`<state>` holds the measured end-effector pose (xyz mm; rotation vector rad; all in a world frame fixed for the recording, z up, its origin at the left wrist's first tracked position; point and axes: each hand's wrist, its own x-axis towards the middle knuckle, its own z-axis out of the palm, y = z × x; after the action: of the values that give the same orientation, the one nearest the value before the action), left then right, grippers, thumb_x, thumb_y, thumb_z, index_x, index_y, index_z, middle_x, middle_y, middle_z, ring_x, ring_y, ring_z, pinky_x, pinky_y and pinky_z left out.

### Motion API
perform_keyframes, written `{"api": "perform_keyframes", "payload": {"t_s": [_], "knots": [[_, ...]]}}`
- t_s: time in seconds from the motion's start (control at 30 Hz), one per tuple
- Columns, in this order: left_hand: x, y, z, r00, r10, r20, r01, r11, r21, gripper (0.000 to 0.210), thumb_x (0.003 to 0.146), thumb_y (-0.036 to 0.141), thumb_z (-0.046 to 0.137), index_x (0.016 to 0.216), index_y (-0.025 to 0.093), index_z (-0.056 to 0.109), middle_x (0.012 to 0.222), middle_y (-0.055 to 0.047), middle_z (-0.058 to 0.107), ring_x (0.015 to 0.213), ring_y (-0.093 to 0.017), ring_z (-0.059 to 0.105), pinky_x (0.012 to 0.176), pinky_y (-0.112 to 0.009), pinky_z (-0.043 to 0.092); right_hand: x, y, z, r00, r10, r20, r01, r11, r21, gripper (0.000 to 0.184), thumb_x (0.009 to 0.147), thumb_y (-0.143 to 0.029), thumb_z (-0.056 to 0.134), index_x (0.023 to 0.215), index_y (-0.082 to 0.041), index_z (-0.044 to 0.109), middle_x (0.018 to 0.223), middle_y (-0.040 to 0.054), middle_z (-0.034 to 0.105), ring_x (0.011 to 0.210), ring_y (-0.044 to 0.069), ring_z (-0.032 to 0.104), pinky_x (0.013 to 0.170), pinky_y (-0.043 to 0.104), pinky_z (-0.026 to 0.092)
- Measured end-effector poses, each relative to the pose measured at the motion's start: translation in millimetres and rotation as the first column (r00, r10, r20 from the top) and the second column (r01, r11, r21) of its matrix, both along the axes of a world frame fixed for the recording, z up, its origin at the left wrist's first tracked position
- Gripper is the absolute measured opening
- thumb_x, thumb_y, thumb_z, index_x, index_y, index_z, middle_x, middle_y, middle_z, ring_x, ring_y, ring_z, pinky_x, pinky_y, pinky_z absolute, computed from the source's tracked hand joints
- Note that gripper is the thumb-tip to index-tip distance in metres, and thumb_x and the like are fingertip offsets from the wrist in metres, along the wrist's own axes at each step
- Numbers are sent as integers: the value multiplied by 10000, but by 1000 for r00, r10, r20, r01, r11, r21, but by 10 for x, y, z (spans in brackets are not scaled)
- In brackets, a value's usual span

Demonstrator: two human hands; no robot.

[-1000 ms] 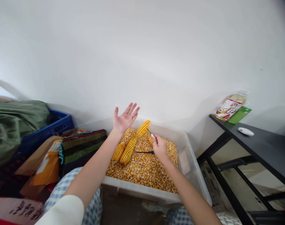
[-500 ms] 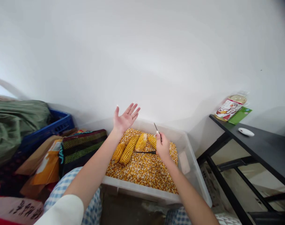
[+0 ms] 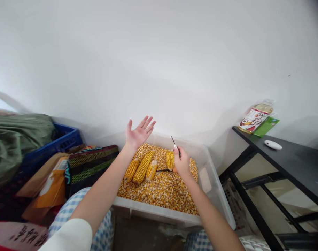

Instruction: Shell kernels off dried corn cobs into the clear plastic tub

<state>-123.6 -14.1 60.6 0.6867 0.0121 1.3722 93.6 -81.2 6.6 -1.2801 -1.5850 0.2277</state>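
Observation:
My left hand [image 3: 138,135] is raised above the back left of the bin, palm up and fingers spread, holding nothing. My right hand [image 3: 181,161] is closed round a thin, dark, pointed rod, like a screwdriver shaft [image 3: 173,141], which points up and left; its grip is hidden in the fist. Below my left hand, yellow corn cobs [image 3: 143,167] lie side by side on loose kernels [image 3: 159,195]. A shorter cob [image 3: 151,170] lies to their right. Another cob [image 3: 170,159] is beside my right hand, partly covered. A black-shafted tool [image 3: 162,170] lies on the kernels.
The kernels fill a translucent plastic bin [image 3: 221,191] against a white wall. To the right, a black table [image 3: 292,160] carries a bottle [image 3: 256,116], a green packet [image 3: 265,126] and a white oval object [image 3: 273,145]. Leftward are a blue crate [image 3: 67,137], cardboard and a mesh bag [image 3: 93,165].
The short cob has moved down and left, now next to the other cobs. More of the cob beside my right hand shows. Both hands stay nearly where they were.

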Motion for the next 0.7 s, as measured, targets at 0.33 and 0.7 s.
{"api": "perform_keyframes", "payload": {"t_s": [0.33,0.7], "knots": [[-9,-12,11,1000,3,-4,-3,1000,1,666,861,594,298,1343,156,437,1365,-107,479,1318,-282,349,979,-380,414,-6,-6,-20,999,3,45,-3,1000,4,396,906,-454,366,897,-152,622,710,56,655,603,146,551,586,245,388],[68,-238,195,995,-87,-40,90,993,73,661,830,703,225,1353,347,419,1408,-36,430,1334,-296,314,981,-487,365,-97,159,-383,893,260,367,-170,951,-260,312,911,-358,402,840,-183,651,717,40,653,655,145,569,624,240,402]]}}
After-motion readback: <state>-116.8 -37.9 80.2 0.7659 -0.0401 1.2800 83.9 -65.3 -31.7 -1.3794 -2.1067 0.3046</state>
